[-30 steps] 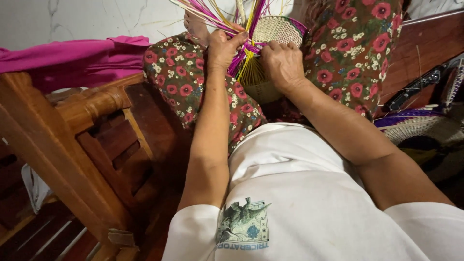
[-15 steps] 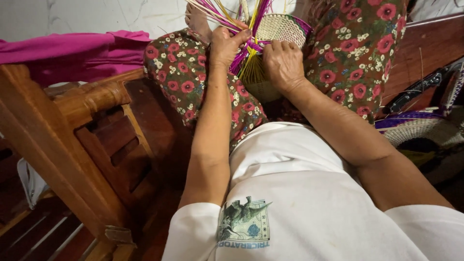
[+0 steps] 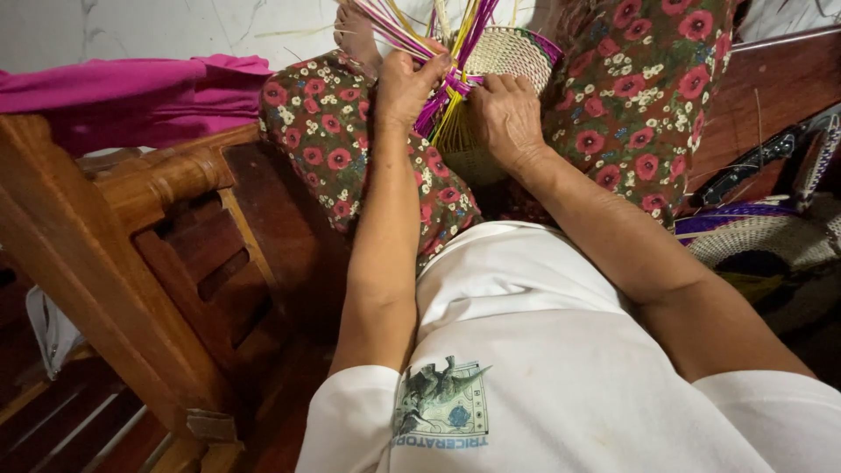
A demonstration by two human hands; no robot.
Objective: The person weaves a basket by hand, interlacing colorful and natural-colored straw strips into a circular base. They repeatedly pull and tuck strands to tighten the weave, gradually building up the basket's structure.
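Barely shifted since a moment ago, the left hand [image 3: 405,88] pinches the purple and yellow strips [image 3: 447,52] taut while the right hand [image 3: 508,109] presses fingers together on the half-woven basket [image 3: 508,52], wedged between floral-trousered knees [image 3: 350,149] to steady the weave.

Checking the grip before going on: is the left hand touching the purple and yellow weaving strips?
Touching. The head view shows the left hand closed around the purple and yellow weaving strips, thumb pressed on them.
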